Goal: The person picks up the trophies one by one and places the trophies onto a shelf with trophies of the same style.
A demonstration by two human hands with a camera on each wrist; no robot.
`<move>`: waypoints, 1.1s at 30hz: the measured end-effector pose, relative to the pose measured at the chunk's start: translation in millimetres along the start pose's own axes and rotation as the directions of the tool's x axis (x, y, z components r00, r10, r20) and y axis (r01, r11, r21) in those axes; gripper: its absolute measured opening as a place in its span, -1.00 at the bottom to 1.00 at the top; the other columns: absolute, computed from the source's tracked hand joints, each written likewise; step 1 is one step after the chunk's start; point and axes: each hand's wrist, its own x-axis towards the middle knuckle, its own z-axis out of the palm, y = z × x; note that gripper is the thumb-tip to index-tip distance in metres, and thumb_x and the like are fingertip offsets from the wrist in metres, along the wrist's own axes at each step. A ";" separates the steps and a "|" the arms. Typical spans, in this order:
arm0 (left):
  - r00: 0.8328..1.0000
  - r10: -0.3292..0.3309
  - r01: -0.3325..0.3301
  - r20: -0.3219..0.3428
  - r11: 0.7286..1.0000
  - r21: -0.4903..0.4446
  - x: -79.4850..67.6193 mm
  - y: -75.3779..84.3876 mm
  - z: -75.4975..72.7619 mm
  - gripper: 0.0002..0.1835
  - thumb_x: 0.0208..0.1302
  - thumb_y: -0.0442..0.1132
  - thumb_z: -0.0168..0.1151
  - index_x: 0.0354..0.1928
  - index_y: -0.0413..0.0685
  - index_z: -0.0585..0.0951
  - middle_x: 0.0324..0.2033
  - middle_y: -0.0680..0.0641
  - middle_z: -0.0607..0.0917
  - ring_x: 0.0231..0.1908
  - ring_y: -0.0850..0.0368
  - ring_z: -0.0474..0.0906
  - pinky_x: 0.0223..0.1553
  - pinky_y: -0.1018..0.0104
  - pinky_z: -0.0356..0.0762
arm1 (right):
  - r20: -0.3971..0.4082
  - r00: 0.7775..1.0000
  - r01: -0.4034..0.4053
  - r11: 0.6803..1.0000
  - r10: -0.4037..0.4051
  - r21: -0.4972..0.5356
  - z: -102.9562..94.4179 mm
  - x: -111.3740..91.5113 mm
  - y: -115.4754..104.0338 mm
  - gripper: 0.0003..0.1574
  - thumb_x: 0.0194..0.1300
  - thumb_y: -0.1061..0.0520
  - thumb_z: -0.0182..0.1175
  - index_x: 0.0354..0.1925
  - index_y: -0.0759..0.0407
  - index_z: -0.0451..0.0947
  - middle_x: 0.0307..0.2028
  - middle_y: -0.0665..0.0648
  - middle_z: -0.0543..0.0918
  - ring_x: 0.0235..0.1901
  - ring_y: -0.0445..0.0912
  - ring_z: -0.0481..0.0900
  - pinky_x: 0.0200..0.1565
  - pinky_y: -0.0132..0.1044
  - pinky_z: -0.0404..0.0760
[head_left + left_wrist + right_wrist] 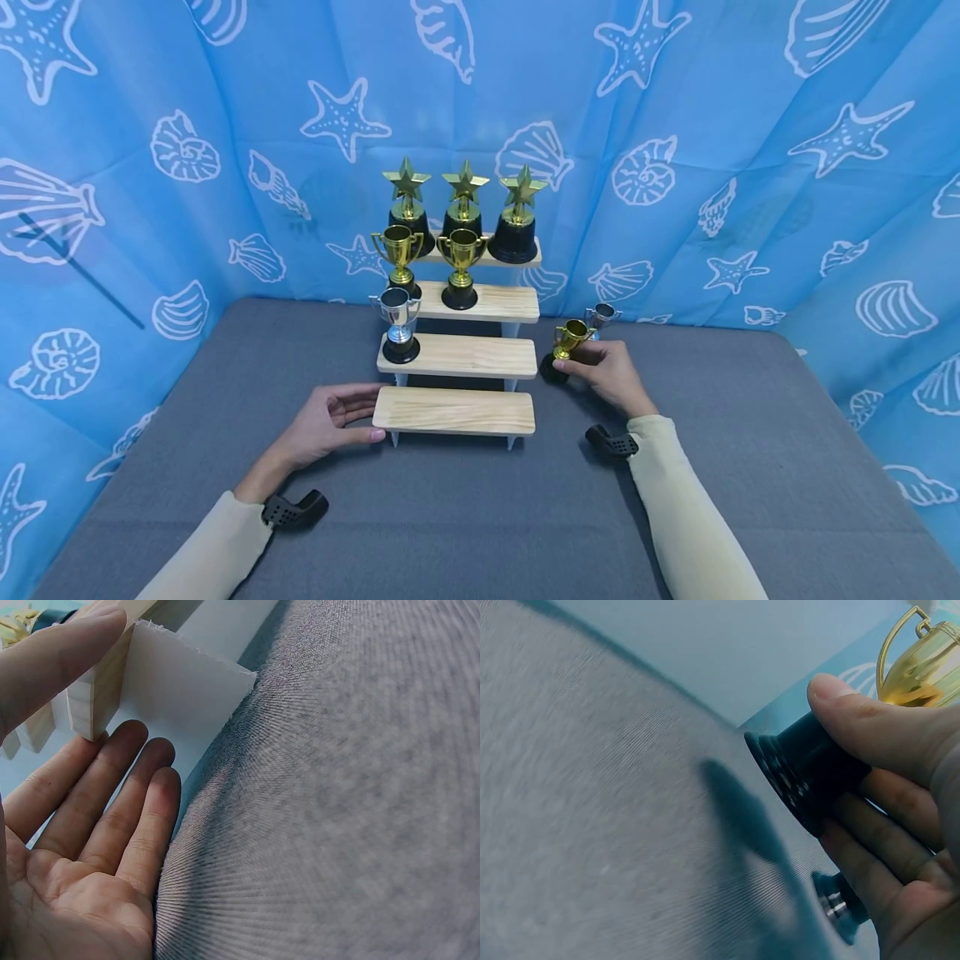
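Observation:
My right hand (611,375) holds a gold trophy cup (572,332) to the right of a wooden stepped stand (453,412). In the right wrist view, thumb and fingers pinch the cup's black base (810,761), which is tilted above the cloth. My left hand (318,427) is at the left end of the lowest step. Its thumb lies near the step's edge in the left wrist view, and the fingers (112,802) extend loosely beside the stand's white support (176,682). A silver trophy cup (602,314) stands partly hidden behind the right hand.
Three gold star trophies (464,196) stand on the top step. Two gold cups (462,250) are on the step below, and a silver cup (400,317) sits at the left of the following step. Grey cloth (480,517) covers the table before a blue curtain (480,100).

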 end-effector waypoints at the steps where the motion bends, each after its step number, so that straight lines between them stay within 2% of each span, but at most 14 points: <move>1: 1.000 0.001 -0.001 0.000 1.000 -0.002 0.0 0.0 0.1 -0.28 0.13 -0.47 0.48 0.32 -0.50 0.40 0.25 -0.46 0.50 0.13 0.18 0.61 0.21 0.29 0.58 | -0.003 1.000 0.003 1.000 -0.003 0.001 -1.2 0.0 -1.7 -0.51 0.20 0.05 0.51 0.00 0.33 0.72 -0.05 0.28 0.75 -0.04 0.10 0.67 0.01 -0.03 0.69; 3: 1.000 0.003 -0.003 0.000 1.000 -0.002 0.0 -0.4 -0.1 -0.28 0.13 -0.47 0.48 0.32 -0.51 0.40 0.25 -0.46 0.50 0.13 0.18 0.61 0.21 0.29 0.58 | -0.009 1.000 0.013 1.000 -0.013 0.006 -3.5 0.0 -5.2 -0.51 0.20 0.06 0.51 0.01 0.33 0.72 -0.05 0.28 0.75 -0.02 0.11 0.69 0.09 0.05 0.67; 7: 1.000 0.008 -0.008 0.001 1.000 -0.003 -0.1 -0.9 -0.3 -0.28 0.13 -0.48 0.48 0.32 -0.51 0.40 0.25 -0.46 0.49 0.12 0.19 0.61 0.21 0.31 0.58 | -0.024 1.000 0.021 0.999 -0.020 0.041 -7.9 -0.8 -14.3 -0.52 0.20 0.07 0.51 0.01 0.32 0.72 -0.06 0.27 0.76 -0.03 0.10 0.70 0.09 0.07 0.68; 13: 1.000 0.021 -0.021 0.005 1.000 0.000 -0.3 -0.8 0.0 -0.29 0.14 -0.47 0.48 0.32 -0.51 0.40 0.25 -0.47 0.49 0.12 0.20 0.61 0.21 0.32 0.58 | -0.033 0.999 0.023 0.998 -0.021 0.059 -13.5 -3.3 -28.3 -0.51 0.20 0.08 0.51 0.02 0.33 0.71 -0.05 0.27 0.75 -0.04 0.09 0.71 0.00 -0.13 0.72; 24: 1.000 0.015 -0.015 -0.006 1.000 0.002 -0.5 -0.2 -0.1 -0.27 0.11 -0.47 0.50 0.32 -0.50 0.40 0.25 -0.44 0.51 0.12 0.19 0.61 0.20 0.32 0.59 | -0.083 0.993 0.085 0.995 -0.081 0.044 -21.9 -10.0 -55.7 -0.51 0.24 0.09 0.48 0.04 0.36 0.70 -0.03 0.29 0.74 0.00 0.11 0.70 -0.07 -0.33 0.72; 26: 1.000 0.011 -0.011 -0.005 1.000 -0.004 -0.4 0.7 0.1 -0.26 0.11 -0.47 0.50 0.32 -0.49 0.40 0.26 -0.44 0.50 0.13 0.19 0.61 0.20 0.31 0.58 | -0.094 0.992 0.085 0.995 -0.080 0.045 -22.9 -11.4 -59.8 -0.50 0.24 0.08 0.48 0.05 0.37 0.69 -0.02 0.30 0.74 -0.01 0.12 0.71 -0.06 -0.29 0.74; 29: 1.000 0.006 -0.006 -0.002 1.000 -0.013 -0.5 1.7 0.2 -0.26 0.10 -0.47 0.50 0.33 -0.49 0.40 0.27 -0.44 0.49 0.13 0.19 0.61 0.20 0.30 0.58 | -0.109 0.991 0.088 0.995 -0.083 0.038 -24.4 -13.2 -64.7 -0.49 0.24 0.09 0.48 0.06 0.38 0.68 -0.02 0.32 0.73 -0.03 0.14 0.71 -0.02 -0.10 0.76; 33: 1.000 0.003 -0.003 -0.001 1.000 -0.013 -0.7 1.8 0.4 -0.26 0.11 -0.47 0.50 0.33 -0.50 0.40 0.27 -0.45 0.49 0.13 0.18 0.60 0.21 0.31 0.58 | -0.122 0.986 0.123 0.991 -0.115 0.058 -26.0 -14.8 -70.2 -0.50 0.25 0.10 0.47 0.07 0.36 0.68 0.00 0.30 0.73 0.03 0.14 0.69 0.09 0.08 0.70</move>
